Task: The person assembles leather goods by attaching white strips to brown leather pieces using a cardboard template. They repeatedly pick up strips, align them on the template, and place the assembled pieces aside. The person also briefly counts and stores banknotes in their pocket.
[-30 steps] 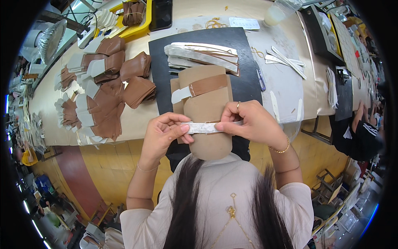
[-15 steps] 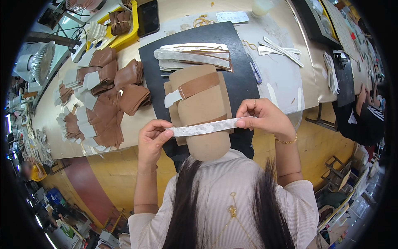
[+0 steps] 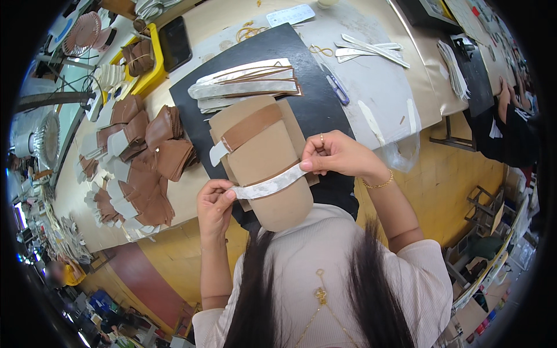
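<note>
A white-backed strip [image 3: 270, 186] spans the lower part of a tan rounded form [image 3: 287, 204], curving along its surface. My left hand [image 3: 214, 204] pinches the strip's left end between thumb and fingers. At the other end, my right hand [image 3: 336, 155] pinches it the same way. A thin brown edge shows along the strip's upper side. Higher on the form lies a brown leather band [image 3: 255, 127] with a pale tab [image 3: 219, 153] at its left end. The form rests partly on a black mat [image 3: 322, 98].
More white-backed strips [image 3: 243, 81] lie on the mat. Stacks of brown leather pieces [image 3: 151, 180] cover the table's left side. A yellow tray [image 3: 155, 75] and a phone [image 3: 175, 43] sit far left. A purple-handled tool [image 3: 338, 91] and white strips [image 3: 371, 49] lie right.
The strip was held nearly straight across the form; now it bends down against its surface, tilted up to the right. Both hands still pinch its ends. The whole view has turned slightly.
</note>
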The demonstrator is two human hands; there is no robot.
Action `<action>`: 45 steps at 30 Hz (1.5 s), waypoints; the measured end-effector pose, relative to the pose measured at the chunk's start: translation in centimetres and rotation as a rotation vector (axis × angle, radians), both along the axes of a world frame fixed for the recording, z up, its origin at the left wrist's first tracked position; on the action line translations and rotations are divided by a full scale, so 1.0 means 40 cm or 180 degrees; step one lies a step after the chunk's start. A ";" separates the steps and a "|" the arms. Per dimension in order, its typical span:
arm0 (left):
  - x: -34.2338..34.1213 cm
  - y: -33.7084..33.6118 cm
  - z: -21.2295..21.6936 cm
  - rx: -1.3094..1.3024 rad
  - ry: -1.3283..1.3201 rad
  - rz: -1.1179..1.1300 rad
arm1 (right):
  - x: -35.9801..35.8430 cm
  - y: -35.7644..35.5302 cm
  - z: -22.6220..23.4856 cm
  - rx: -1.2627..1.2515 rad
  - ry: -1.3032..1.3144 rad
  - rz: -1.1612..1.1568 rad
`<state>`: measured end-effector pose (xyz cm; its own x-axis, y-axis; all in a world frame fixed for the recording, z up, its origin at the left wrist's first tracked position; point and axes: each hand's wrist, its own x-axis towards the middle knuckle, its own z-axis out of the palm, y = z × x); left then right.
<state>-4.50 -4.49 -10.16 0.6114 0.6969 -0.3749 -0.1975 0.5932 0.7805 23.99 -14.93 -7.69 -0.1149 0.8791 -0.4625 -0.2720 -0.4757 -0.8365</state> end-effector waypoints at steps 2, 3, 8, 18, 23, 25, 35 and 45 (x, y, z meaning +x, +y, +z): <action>-0.001 0.000 -0.006 0.0006 0.0020 0.0015 | -0.011 -0.002 -0.019 -0.0107 0.0195 -0.0041; -0.001 0.000 -0.008 0.0020 0.0027 0.0018 | -0.016 -0.003 -0.028 -0.0136 0.0293 -0.0060; 0.000 -0.002 -0.016 0.0066 0.0039 0.0030 | -0.051 -0.026 -0.054 -0.0040 0.0539 -0.0700; -0.003 -0.008 -0.017 0.0023 0.0026 0.0135 | -0.067 -0.062 -0.042 -0.0825 0.1526 -0.0758; 0.016 -0.016 0.036 0.0091 -0.0047 0.0214 | -0.043 -0.031 0.050 0.0758 -0.2109 -0.1369; 0.019 -0.032 0.063 -0.0009 -0.0100 0.0298 | -0.080 -0.021 0.103 0.1960 -0.3463 -0.0992; 0.021 -0.038 0.061 0.0007 0.0022 0.0284 | -0.128 -0.011 0.036 0.3700 -0.3037 0.1391; 0.027 -0.019 0.049 -0.0162 -0.0116 -0.0090 | -0.195 -0.143 -0.079 0.1619 -0.0262 -0.0777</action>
